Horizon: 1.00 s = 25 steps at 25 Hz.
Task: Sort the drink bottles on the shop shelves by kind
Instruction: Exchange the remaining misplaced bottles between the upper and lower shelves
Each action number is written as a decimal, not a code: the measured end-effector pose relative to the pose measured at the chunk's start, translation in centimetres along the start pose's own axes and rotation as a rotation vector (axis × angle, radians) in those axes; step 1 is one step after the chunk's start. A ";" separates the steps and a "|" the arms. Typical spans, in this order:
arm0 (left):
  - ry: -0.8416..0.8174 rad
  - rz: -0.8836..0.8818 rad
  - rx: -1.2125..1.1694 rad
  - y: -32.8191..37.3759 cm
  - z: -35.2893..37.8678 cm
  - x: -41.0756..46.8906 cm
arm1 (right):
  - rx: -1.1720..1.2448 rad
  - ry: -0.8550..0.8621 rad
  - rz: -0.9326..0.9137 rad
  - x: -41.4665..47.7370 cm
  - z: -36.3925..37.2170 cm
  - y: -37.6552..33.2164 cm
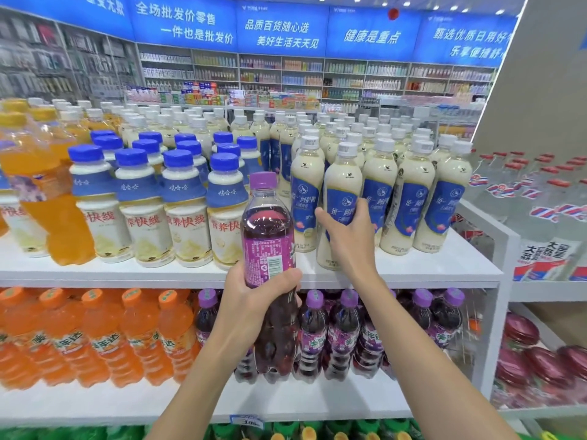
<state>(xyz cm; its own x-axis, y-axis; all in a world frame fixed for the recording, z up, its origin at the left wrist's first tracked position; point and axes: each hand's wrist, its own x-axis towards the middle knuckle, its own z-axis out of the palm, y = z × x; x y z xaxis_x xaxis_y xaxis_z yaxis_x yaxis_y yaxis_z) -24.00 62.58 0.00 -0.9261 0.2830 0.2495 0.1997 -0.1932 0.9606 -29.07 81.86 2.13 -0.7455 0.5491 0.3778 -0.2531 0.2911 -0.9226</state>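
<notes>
the left hand [251, 293] is wrapped round the lower half of a clear plastic bottle of dark purple drink with a purple cap and purple label [266, 230], thumb across the front and fingers curled behind. this bottle is held upright in the air in front of the white top shelf [444, 265]. its cap rises between two groups standing there, and its base hangs in front of the shelf below.

the right hand [346, 230] reaches over the shelf edge and grips a tall cream-coloured plastic bottle with a white cap and dark blue label [344, 182], thumb on its left side, fingers curled round its right. that bottle stands at the front of a block of matching cream bottles on the right half of the top shelf.

just left of the held purple bottle stand squat milky bottles with blue caps and red lettering [182, 204], and further left are big orange drink bottles with yellow caps [47, 185].

on the white lower shelf [317, 401] a row of orange soda bottles with orange caps [104, 338] fills the left side, and a row of purple-capped dark purple bottles [343, 328], like the held one, fills the right. on the neighbouring unit to the right are clear bottles with red caps [540, 198].
</notes>
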 end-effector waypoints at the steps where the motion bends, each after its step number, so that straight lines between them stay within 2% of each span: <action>1: 0.000 -0.004 0.000 -0.1 0.0 0.0 | -0.005 0.006 -0.008 0.2 0.2 0.2; 13: 0.040 -0.045 -0.047 -1.6 0.7 0.3 | -0.203 0.008 -0.075 -1.0 -0.4 1.4; 18: 0.030 -0.030 -0.063 -1.7 1.3 0.4 | -0.399 0.107 -0.189 -2.6 -0.6 2.6; 25: 0.023 -0.027 -0.046 -2.4 1.3 0.1 | -0.424 0.182 -0.253 -1.1 0.5 3.8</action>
<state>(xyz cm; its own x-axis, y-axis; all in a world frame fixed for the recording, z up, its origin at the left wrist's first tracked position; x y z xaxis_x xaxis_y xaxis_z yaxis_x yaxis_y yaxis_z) -24.14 64.31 -2.11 -0.9381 0.2672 0.2202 0.1603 -0.2285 0.9602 -29.55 81.97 -1.87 -0.5650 0.5369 0.6266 -0.1111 0.7029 -0.7025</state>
